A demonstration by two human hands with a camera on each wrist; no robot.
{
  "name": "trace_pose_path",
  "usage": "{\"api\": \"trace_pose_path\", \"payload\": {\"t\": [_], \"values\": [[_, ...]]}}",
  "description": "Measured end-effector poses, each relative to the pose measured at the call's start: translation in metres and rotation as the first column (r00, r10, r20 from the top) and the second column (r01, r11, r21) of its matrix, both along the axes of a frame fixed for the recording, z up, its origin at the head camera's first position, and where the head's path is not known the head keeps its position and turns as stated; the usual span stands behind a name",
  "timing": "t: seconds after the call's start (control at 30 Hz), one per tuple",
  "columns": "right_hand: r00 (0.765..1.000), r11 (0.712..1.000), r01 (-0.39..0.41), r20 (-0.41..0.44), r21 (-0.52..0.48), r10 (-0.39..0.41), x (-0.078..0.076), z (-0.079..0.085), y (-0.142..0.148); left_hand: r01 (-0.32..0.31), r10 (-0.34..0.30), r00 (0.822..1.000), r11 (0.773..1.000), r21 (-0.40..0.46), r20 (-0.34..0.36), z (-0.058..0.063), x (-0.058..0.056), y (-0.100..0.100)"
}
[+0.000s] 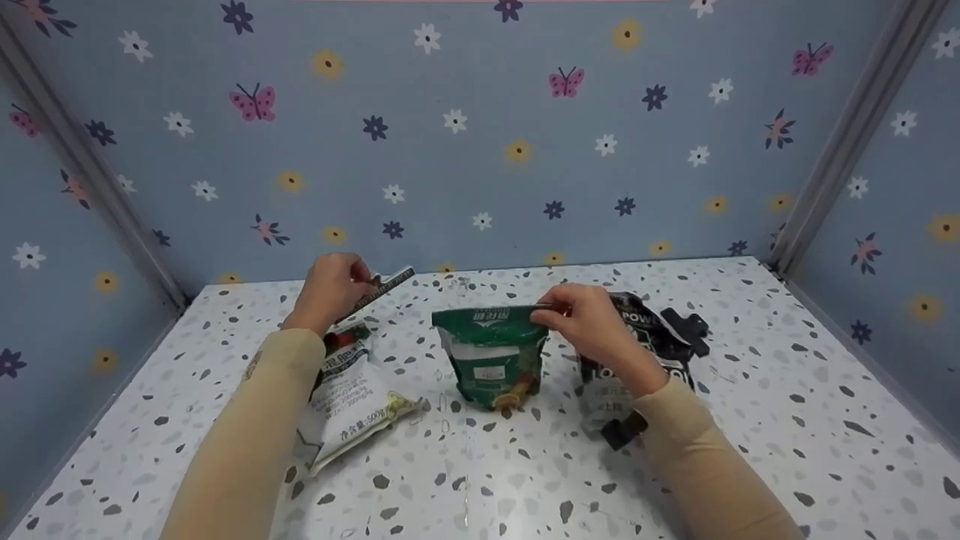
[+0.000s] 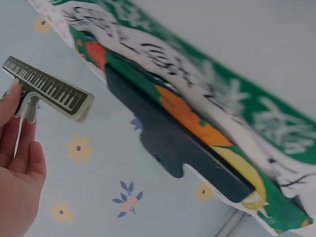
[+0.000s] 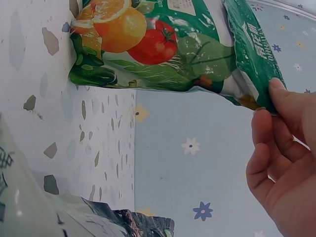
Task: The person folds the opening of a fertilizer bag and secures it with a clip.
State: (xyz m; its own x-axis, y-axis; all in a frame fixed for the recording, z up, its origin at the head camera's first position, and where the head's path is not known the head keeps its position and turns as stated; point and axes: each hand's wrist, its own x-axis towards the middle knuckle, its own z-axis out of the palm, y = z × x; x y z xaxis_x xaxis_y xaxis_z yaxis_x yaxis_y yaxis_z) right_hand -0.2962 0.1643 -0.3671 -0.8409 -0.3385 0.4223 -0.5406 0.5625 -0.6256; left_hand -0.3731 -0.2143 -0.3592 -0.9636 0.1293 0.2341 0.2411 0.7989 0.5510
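My left hand (image 1: pixel 328 291) pinches a long-jawed bag clip (image 2: pixel 49 88) by its handles; ruler-like marks run along the clip's face. Below that hand a white bag (image 1: pixel 360 405) lies on the table, and the left wrist view shows a dark clip (image 2: pixel 173 133) across its folded edge. At the centre stands a green bag (image 1: pixel 487 352), its upper edge folded over. My right hand (image 1: pixel 589 322) pinches this bag's top right corner between thumb and fingers. Printed oranges and a tomato show on its front in the right wrist view.
Right of the green bag lies a black and grey bag (image 1: pixel 645 330), partly hidden behind my right hand. One black clip (image 1: pixel 686 330) is at its upper right, another black clip (image 1: pixel 624 431) at its lower edge. Flower-patterned walls (image 1: pixel 465 172) enclose the speckled table (image 1: pixel 465 480).
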Motion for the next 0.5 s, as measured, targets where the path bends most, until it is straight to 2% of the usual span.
{"api": "trace_pose_path", "payload": {"t": [0.1, 0.23, 0.37, 0.5], "values": [[1.0, 1.0, -0.004, 0.023, 0.01, 0.004, 0.0, 0.001, 0.001, 0.036, -0.036, 0.999, 0.997, 0.073, -0.001, 0.009, 0.002, 0.008], [0.998, 1.0, -0.005, 0.061, 0.011, 0.004, 0.0, 0.002, 0.002, 0.06, -0.06, 0.998, 0.991, 0.119, -0.004, 0.025, 0.009, 0.022], [0.993, 1.0, -0.01, 0.113, -0.005, 0.011, -0.001, 0.001, 0.003, 0.111, -0.111, 0.994, 0.986, 0.125, -0.014, 0.038, 0.02, 0.035], [0.985, 1.0, -0.02, 0.173, -0.023, 0.023, -0.002, 0.001, 0.004, 0.167, -0.164, 0.986, 0.979, 0.118, -0.034, 0.046, 0.034, 0.048]]}}
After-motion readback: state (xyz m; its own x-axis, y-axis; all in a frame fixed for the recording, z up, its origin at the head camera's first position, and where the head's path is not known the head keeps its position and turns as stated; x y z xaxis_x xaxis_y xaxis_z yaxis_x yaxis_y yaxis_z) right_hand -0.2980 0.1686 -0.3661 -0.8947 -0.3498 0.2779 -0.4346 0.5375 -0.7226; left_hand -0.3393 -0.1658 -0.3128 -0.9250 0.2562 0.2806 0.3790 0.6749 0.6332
